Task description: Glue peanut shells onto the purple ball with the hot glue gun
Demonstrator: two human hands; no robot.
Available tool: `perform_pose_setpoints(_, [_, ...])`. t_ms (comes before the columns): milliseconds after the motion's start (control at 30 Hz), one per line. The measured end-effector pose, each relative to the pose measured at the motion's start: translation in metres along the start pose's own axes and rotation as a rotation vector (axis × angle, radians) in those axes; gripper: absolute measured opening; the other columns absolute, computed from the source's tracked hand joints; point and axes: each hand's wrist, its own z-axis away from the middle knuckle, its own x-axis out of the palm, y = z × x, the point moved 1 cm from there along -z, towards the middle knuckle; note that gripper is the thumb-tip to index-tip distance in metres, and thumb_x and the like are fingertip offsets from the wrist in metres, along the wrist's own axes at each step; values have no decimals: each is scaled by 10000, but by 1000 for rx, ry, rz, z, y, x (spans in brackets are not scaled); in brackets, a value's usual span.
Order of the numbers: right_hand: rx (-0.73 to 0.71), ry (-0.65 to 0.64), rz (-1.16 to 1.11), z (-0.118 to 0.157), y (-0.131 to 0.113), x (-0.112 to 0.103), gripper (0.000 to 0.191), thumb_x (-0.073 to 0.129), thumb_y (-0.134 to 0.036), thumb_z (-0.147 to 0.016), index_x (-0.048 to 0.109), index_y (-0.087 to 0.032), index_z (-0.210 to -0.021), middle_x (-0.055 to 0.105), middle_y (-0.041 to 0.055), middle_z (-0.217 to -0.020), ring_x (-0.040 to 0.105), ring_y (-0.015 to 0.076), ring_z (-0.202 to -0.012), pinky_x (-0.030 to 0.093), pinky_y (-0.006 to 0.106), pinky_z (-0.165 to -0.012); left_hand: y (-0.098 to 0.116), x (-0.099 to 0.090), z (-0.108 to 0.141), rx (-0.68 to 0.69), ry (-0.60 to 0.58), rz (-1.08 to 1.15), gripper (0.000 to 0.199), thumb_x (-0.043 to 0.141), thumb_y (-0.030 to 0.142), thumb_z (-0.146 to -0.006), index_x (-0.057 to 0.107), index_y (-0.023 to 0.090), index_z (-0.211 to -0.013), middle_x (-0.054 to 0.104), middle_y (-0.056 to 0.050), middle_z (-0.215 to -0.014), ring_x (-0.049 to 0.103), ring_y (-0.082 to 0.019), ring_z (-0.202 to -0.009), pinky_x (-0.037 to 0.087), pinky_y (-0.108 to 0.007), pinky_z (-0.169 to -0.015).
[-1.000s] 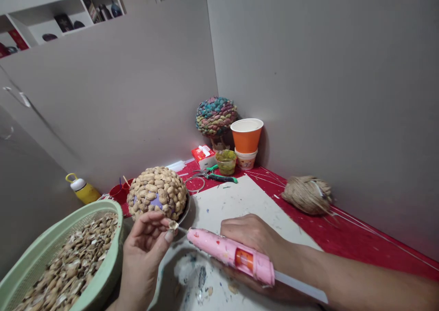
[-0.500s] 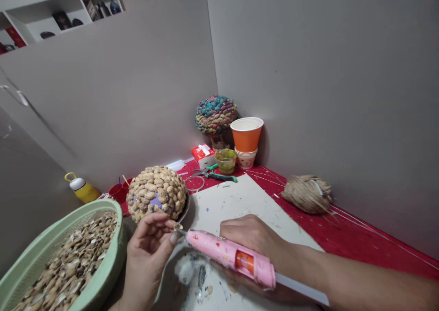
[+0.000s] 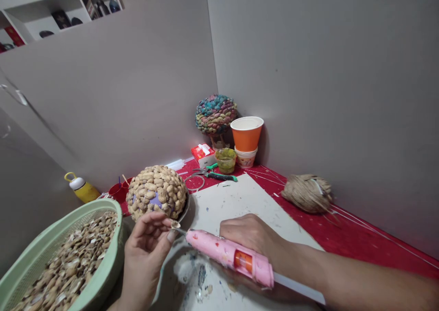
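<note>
My left hand (image 3: 147,251) is closed, pinching a small peanut shell (image 3: 175,224) between thumb and fingertips. In my right hand (image 3: 254,238) is a pink hot glue gun (image 3: 222,254), its metal nozzle pointing left and reaching the shell. A clear glue stick (image 3: 300,288) sticks out of the gun's back end. Just beyond my left hand sits a ball covered in peanut shells (image 3: 161,183), with a purple patch showing between them, resting in a dish that is mostly hidden. To the left stands a green basket (image 3: 118,238) full of peanut shells (image 3: 72,260).
A stained grey board (image 3: 233,206) lies on the red tablecloth (image 3: 356,238). Behind are pliers (image 3: 222,177), a greenish plastic cup (image 3: 226,161), paper cups (image 3: 247,135), a tissue pack (image 3: 203,155) and a coloured ball on a stand (image 3: 216,114). Twine (image 3: 307,193) lies right, a yellow bottle (image 3: 85,190) left.
My left hand and the peanut shell have shifted slightly left. The glue gun has moved a little with its nozzle still at the shell.
</note>
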Motion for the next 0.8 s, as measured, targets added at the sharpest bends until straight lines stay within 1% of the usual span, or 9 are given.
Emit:
perform_pose_setpoints(200, [11, -10, -16, 1, 1, 1, 232, 454, -284, -786, 350, -214, -591, 414, -38, -525, 308, 97, -464, 172, 264, -447, 0, 0, -2, -8, 18, 22, 319, 831, 209, -651, 675, 225, -930, 700, 13, -829, 653, -102, -771, 552, -168, -733])
perform_pose_setpoints(300, [19, -23, -29, 0, 0, -1, 221, 463, -276, -775, 350, -218, -595, 429, -33, -533, 340, 101, -471, 196, 262, -453, -1, -1, -2, -15, 15, 31, 322, 830, 205, -654, 675, 221, -935, 695, 12, -831, 650, -98, -772, 545, -160, -734])
perform_pose_setpoints(433, [23, -41, -24, 0, 1, -1, 211, 476, -260, -761, 355, -222, -592, 433, -32, -535, 351, 109, -475, 202, 262, -457, -2, -1, -3, -21, 5, 48, 330, 823, 193, -663, 669, 223, -953, 686, 11, -842, 646, -108, -784, 553, -185, -740])
perform_pose_setpoints(567, [27, -58, 13, 2, 2, 0, 198, 492, -252, -756, 386, -213, -594, 444, -32, -536, 348, 102, -469, 198, 264, -457, 2, 1, -3, -33, 22, 87, 341, 834, 196, -644, 671, 212, -942, 681, 8, -821, 641, -108, -759, 555, -194, -728])
perform_pose_setpoints(667, [31, -62, 37, 1, 0, -3, 198, 497, -247, -778, 405, -206, -607, 446, -35, -530, 345, 93, -456, 193, 259, -453, 4, 3, -2, -49, 38, 106, 349, 849, 198, -615, 673, 202, -917, 679, 8, -793, 638, -108, -735, 552, -196, -715])
perform_pose_setpoints(800, [60, -41, 30, -4, -3, -9, 237, 494, -252, -810, 373, -213, -611, 428, -40, -532, 353, 92, -457, 198, 253, -454, 9, 8, 0, -98, 46, 139, 353, 857, 192, -591, 673, 190, -892, 669, 6, -768, 632, -105, -713, 546, -197, -712])
